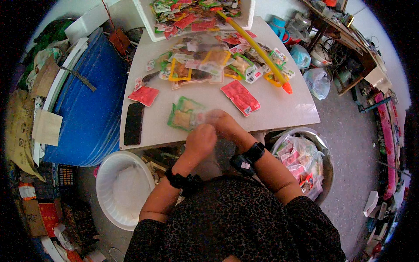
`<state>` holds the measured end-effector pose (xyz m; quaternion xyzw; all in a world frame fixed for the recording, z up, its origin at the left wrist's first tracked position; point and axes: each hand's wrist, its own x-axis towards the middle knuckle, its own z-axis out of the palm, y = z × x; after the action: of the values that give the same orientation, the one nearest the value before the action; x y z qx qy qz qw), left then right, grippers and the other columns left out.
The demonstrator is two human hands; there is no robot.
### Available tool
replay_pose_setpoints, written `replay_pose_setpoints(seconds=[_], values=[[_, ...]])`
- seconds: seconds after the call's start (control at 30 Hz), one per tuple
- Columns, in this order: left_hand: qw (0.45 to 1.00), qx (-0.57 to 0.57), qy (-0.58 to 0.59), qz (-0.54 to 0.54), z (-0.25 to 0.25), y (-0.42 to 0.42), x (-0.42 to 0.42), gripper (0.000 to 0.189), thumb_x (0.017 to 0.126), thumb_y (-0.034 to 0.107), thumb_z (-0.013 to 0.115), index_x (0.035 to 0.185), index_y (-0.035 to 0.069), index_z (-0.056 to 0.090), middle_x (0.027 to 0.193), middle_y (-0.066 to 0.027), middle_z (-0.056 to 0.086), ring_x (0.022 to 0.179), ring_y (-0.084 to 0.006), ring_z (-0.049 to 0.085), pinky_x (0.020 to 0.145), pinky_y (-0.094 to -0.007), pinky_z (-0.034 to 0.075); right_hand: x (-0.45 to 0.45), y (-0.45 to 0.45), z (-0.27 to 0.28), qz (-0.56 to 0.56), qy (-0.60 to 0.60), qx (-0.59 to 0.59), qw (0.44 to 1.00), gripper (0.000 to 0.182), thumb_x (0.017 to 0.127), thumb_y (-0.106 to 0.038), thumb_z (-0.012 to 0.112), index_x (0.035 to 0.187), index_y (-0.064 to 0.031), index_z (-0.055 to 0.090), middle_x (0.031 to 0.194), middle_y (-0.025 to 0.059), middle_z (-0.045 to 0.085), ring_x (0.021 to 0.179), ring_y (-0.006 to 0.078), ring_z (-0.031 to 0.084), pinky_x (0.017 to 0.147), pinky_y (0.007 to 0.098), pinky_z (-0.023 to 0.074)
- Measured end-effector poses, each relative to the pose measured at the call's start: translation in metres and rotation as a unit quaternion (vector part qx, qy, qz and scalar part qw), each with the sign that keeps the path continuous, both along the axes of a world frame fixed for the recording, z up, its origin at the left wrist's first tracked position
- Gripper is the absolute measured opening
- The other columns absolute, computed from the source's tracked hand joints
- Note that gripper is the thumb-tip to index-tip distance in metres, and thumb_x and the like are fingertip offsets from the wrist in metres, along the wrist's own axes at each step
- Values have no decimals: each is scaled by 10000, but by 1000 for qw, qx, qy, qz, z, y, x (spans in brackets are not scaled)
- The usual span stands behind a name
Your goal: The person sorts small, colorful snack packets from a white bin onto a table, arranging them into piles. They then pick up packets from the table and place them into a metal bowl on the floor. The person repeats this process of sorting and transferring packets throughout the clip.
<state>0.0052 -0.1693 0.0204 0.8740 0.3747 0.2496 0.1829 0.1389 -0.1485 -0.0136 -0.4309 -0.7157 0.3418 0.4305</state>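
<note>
At the near edge of the white table, my left hand point(200, 140) and my right hand point(223, 121) are close together, fingers curled in and blurred. Both pinch the right end of green-edged plastic food packets point(185, 114), which seem to overlap; the exact grip is hidden by the blur. Right of them lies a flat red food packet point(240, 98). A smaller red packet point(144, 95) rests to the left, above a black smartphone point(133, 124). Farther back is a loose pile of mixed packets point(199, 67).
A white foam box point(145, 19) full of packets stands at the back, a yellow tube point(258, 49) leaning from it. Below are a white plastic tub point(108, 193) on the left and a metal basin point(328, 177) of bagged packets on the right. A blue barrel point(91, 98) flanks the table point(281, 113).
</note>
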Motion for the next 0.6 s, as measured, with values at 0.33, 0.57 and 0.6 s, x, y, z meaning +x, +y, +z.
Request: replay_pose_setpoints(seconds=[0.33,0.57,0.6], values=[[991,133,18,-20,0,-4,-15,409,617,292,589,961,108,464,1104,-97,415,1041,-268,360,857,-432,252,20,-30,7,14,237,-256,937,128,748,-122,479,849,-44,489,715,15,511,607,95,493,516,212,410],[973,183,137,-36,-20,-1,-13,384,601,191,549,972,131,472,1209,-68,330,1086,-245,321,877,-452,209,29,-43,22,-55,313,-373,872,166,755,-134,477,891,-46,442,728,34,522,617,123,527,523,221,427],[971,187,141,-35,-22,0,-12,364,609,178,530,966,133,476,1201,-70,341,1083,-245,326,875,-451,213,30,-44,22,-71,334,-387,857,174,755,-133,477,901,-46,437,734,37,523,617,127,530,522,222,428]])
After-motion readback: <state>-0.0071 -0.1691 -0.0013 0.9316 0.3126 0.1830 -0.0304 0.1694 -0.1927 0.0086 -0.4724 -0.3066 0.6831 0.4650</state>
